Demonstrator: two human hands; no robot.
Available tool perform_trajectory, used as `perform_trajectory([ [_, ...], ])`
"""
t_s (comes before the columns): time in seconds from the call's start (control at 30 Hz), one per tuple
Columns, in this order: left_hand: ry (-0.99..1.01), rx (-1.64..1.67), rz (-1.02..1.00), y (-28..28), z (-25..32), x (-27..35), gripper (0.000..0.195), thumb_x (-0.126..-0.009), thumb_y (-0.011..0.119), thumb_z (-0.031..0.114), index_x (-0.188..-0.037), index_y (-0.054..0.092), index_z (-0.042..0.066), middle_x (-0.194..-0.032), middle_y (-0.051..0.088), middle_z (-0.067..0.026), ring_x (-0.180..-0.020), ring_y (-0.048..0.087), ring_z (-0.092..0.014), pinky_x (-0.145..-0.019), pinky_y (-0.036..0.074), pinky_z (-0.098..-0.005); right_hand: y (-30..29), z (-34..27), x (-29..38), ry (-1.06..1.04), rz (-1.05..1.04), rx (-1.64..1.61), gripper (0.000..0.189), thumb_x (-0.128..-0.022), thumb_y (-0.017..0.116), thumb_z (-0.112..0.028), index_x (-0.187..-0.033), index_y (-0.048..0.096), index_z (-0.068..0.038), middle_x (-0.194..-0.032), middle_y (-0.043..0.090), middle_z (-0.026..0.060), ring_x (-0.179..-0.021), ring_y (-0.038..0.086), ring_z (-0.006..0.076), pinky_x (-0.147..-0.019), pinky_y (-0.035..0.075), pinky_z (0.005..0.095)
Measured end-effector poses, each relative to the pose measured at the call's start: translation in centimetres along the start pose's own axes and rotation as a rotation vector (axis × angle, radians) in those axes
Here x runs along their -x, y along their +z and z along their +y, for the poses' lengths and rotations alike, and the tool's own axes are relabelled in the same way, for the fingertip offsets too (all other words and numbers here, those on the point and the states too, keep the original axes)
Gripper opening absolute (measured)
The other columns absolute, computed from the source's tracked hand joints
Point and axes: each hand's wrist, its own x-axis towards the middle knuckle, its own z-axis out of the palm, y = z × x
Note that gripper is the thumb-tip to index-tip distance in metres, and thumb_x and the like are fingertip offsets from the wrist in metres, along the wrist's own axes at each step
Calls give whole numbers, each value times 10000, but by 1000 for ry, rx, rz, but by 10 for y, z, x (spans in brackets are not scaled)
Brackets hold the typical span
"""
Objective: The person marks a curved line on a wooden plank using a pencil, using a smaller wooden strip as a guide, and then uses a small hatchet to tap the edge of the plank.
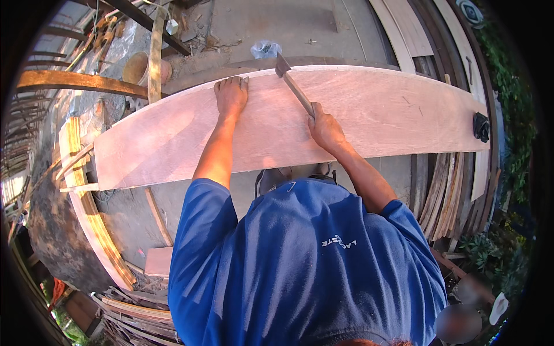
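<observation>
A long plywood panel (pixel 368 112) lies crosswise before me. My left hand (pixel 231 96) rests on it, fingertips at the far edge, which a pale strip of wood follows. My right hand (pixel 325 129) is closed round the lower end of the wooden handle of a hatchet-like tool (pixel 298 93). The tool's dark metal head is at the panel's far edge, to the right of my left hand; whether it touches the edge I cannot tell. Near the panel's right end sits a black plastic bundle (pixel 481 126). Several small nails or slivers lie on the right part of the panel.
Beyond the panel are a clear plastic bag (pixel 265 49) and a bucket (pixel 140 69). A wooden post (pixel 156 56) and a beam (pixel 82 83) stand at the left. Long boards (pixel 396 36) lie at the right, wood strips (pixel 441 194) below them. A thick timber (pixel 93 207) is at the left.
</observation>
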Motion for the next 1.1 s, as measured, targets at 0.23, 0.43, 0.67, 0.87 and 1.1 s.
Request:
perform_trajectory([
  [0.23, 11, 17, 51, -1, 0, 0, 404, -1046, 525, 387, -1079, 753, 55, -1116, 758, -128, -1138, 637, -313, -1098, 360, -488, -29, -31, 17, -349, 582, -312, 490, -1030, 635, -144, -1446, 412, -13, -893, 686, 253, -781, 738, 402, -632, 566, 461],
  [0.43, 5, 16, 109, 5, 3, -2, 401, -1047, 518, 378, -1092, 754, 57, -1123, 759, -121, -1145, 636, -306, -1101, 354, -486, -1, 17, -10, 129, -110, 52, 515, -1035, 601, -204, -1465, 385, -24, -972, 718, 328, -921, 723, 501, -747, 559, 572],
  [0.67, 9, 12, 106, 3, 3, -2, 391, -1050, 513, 360, -1101, 752, 55, -1128, 758, -123, -1153, 636, -304, -1107, 349, -486, -12, -5, 16, -302, 606, -330, 449, -1026, 609, -92, -1412, 399, 0, -917, 705, 258, -826, 729, 457, -699, 564, 489],
  [0.87, -6, 15, 13, 0, 1, -4, 408, -1055, 490, 356, -1094, 755, 48, -1132, 756, -127, -1154, 630, -306, -1112, 347, -487, -16, -9, -9, 6, -96, 103, 452, -1043, 586, -298, -1408, 439, -78, -952, 720, 302, -891, 707, 518, -761, 557, 594],
  [1.1, 5, 34, 76, 0, 3, -1, 426, -1061, 472, 356, -1093, 756, 40, -1177, 748, -149, -1186, 628, -313, -1129, 342, -494, 4, 2, 15, 7, 91, 11, 401, -1039, 593, -262, -1349, 447, -54, -919, 713, 300, -835, 705, 502, -749, 548, 598],
])
